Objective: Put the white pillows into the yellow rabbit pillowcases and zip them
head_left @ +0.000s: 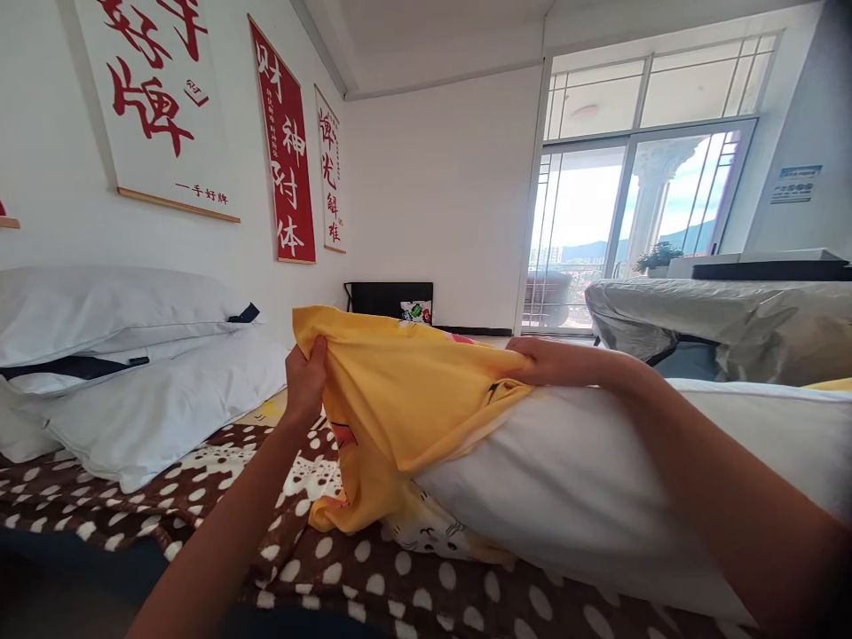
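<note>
A yellow pillowcase (pixel 413 390) with printed cartoon figures covers the left end of a white pillow (pixel 572 470). My left hand (pixel 306 377) is closed on the pillowcase near its upper left corner. At the pillowcase's open edge, on top of the pillow, my right hand (pixel 542 361) grips the yellow fabric; its fingertips are partly hidden. The rest of the pillow sticks out bare to the right, under my right forearm. A fold of the case with a cat-like face hangs below the pillow onto the brown polka-dot blanket (pixel 373 581).
White pillows (pixel 173 390) with dark straps are stacked at the left. A table under clear plastic sheeting (pixel 685 306) stands by the window at the right. Against the far wall is a black piece of furniture (pixel 379 297) with a colourful packet (pixel 416 311). Scrolls (pixel 283 151) hang on the left wall.
</note>
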A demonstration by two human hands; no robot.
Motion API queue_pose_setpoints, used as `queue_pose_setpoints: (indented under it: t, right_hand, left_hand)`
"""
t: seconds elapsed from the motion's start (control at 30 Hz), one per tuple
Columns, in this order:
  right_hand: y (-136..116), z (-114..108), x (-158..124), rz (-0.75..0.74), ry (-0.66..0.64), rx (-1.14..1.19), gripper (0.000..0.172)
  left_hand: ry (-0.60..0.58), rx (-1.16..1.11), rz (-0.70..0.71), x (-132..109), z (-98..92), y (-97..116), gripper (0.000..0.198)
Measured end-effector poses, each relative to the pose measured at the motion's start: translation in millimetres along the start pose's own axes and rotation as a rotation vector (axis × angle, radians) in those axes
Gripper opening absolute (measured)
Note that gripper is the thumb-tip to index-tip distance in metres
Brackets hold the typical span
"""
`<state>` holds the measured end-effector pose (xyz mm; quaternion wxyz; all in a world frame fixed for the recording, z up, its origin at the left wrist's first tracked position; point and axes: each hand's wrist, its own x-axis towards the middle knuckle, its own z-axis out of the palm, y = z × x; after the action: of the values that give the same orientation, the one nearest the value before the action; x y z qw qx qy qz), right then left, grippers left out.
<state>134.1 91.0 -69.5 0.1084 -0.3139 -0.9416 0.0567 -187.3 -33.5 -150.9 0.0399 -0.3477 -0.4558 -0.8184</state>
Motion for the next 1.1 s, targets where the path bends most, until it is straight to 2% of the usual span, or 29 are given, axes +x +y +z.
queue_pose_setpoints:
  t: [0.1, 0.17, 0.23, 0.3, 0.43, 0.5, 0.53, 0.6, 0.67, 0.77, 0.83, 0.9, 1.0, 1.1]
  right_hand:
    - [-1.4, 2.0, -6.2, -0.102, -0.003, 0.079, 0.040]
    - [0.8, 5.0, -4.9, -0.105, -0.005, 0.133, 0.041]
    - [5.7, 6.9, 0.8, -0.074, 0.047, 0.178, 0.044]
    - [10.9, 5.8, 8.3, -0.060, 0.175, 0.186, 0.046]
    - [12.8, -3.7, 17.1, -0.023, 0.561, 0.096, 0.048]
    - [8.9, -8.2, 17.1, -0.018, 0.682, 0.021, 0.049]
    - [6.3, -9.4, 16.6, -0.022, 0.699, -0.029, 0.051]
    - [0.7, -9.6, 15.4, -0.023, 0.674, -0.146, 0.056]
    - [-4.0, -7.4, 14.5, -0.010, 0.603, -0.262, 0.058]
    - [-5.7, -3.4, 12.8, 0.029, 0.401, -0.307, 0.058]
    - [-2.7, -2.6, 9.8, 0.023, 0.240, -0.210, 0.055]
    - [1.3, -3.0, 4.6, -0.047, 0.134, -0.061, 0.048]
    - [3.0, -2.4, -3.4, -0.177, 0.085, 0.141, 0.041]
    - [-0.8, 3.1, -5.2, -0.174, 0.062, 0.215, 0.025]
  left_hand:
    - [0.037, 0.216, 0.198, -4.0, 1.6, 0.5, 0.037]
    - [0.071, 0.279, 0.252, -7.4, 3.0, 1.9, 0.036]
    - [0.095, 0.297, 0.272, -10.3, 4.6, 8.1, 0.035]
    - [0.109, 0.280, 0.303, -10.7, 6.1, 22.7, 0.034]
    - [0.175, 0.143, 0.460, 4.1, 7.0, 68.1, 0.031]
    - [0.157, 0.080, 0.443, 17.9, 5.4, 82.7, 0.027]
    - [0.139, 0.071, 0.406, 24.6, 3.8, 84.6, 0.025]
    - [0.115, 0.145, 0.352, 34.7, -1.2, 77.4, 0.024]
    - [0.122, 0.311, 0.369, 39.7, -8.7, 58.8, 0.026]
    - [0.119, 0.449, 0.336, 43.2, -21.3, 24.0, 0.028]
    - [0.121, 0.383, 0.229, 46.4, -27.8, 3.9, 0.028]
    - [0.124, 0.298, 0.143, 50.3, -31.7, -10.5, 0.030]
    - [0.135, 0.258, 0.125, 54.0, -32.2, -21.4, 0.032]
    - [0.166, 0.258, 0.159, 53.5, -28.7, -21.9, 0.034]
